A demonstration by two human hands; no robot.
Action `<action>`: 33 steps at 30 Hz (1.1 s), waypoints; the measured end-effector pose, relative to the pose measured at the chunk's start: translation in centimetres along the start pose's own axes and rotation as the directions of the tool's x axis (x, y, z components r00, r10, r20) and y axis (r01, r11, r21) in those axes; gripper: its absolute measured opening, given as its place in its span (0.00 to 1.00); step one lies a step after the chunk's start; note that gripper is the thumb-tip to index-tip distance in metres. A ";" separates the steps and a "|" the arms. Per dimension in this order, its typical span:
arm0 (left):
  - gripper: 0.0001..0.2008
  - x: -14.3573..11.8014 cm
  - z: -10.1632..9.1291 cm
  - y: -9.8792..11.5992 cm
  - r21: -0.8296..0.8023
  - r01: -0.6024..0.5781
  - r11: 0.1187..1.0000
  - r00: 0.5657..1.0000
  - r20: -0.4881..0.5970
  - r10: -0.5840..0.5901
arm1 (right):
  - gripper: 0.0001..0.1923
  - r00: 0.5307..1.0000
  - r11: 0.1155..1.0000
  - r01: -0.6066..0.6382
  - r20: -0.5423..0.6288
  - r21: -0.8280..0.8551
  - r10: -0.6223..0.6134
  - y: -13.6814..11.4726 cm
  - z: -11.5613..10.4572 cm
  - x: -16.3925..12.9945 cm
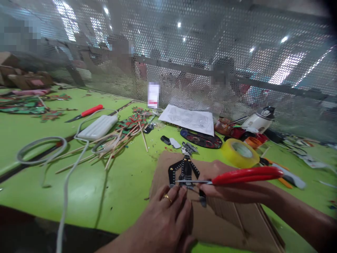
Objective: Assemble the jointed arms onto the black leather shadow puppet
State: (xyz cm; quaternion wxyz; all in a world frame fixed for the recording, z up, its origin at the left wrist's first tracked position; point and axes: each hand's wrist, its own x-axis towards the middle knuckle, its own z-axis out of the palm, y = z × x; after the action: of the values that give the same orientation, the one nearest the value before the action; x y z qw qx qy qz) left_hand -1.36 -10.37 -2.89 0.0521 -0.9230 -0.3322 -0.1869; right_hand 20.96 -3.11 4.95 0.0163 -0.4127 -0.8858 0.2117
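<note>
A jointed black flat figure (pixel 186 165) with brass-coloured studs and a patterned head lies on brown cardboard (pixel 218 225). My left hand (pixel 168 214), a ring on one finger, has its fingers curled together at the figure's lower part. Their tips press there, and what lies beneath them is hidden. Closed round red-handled scissors (pixel 244 175), my right hand (pixel 216 175) is just right of the figure. The thin metal blades point left, across the figure's lower body and close above my left fingertips.
Wooden sticks (pixel 116 149), a white power strip (pixel 98 126) with its cord and a red-handled cutting tool (pixel 91 111) lie left. Beyond the cardboard are a paint palette (pixel 201 138), a drawing sheet (pixel 188 119) and yellow tape (pixel 240 153). A perforated metal screen (pixel 171 63) bounds the back.
</note>
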 end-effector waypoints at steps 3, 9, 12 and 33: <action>0.27 0.0 0.0 0.0 -0.005 -0.015 1.000 0.999 0.036 0.015 | 0.20 0.985 0.984 -0.138 0.120 0.111 0.125 0.2 -0.2 -0.2; 0.27 0.0 -0.1 -0.1 0.001 -0.024 1.000 0.998 0.054 0.024 | 0.18 0.900 0.870 -0.422 0.228 0.255 0.370 -1.8 -0.2 0.2; 0.27 0.0 -0.1 -0.2 -0.007 -0.030 1.000 0.998 0.062 0.030 | 0.16 0.846 0.821 -0.520 0.277 0.235 0.456 -3.5 -0.2 0.5; 0.17 5.6 -1.4 -8.5 -0.220 -0.129 0.967 0.981 0.117 0.157 | 0.26 0.819 0.670 -0.573 0.288 0.472 0.497 -0.9 1.9 -2.1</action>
State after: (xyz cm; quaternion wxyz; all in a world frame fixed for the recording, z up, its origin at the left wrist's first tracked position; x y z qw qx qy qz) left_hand -3.23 -0.76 0.32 -0.0552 -0.9554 -0.2456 -0.1545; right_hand 21.30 -5.87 3.85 0.0086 -0.6170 -0.6278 0.4744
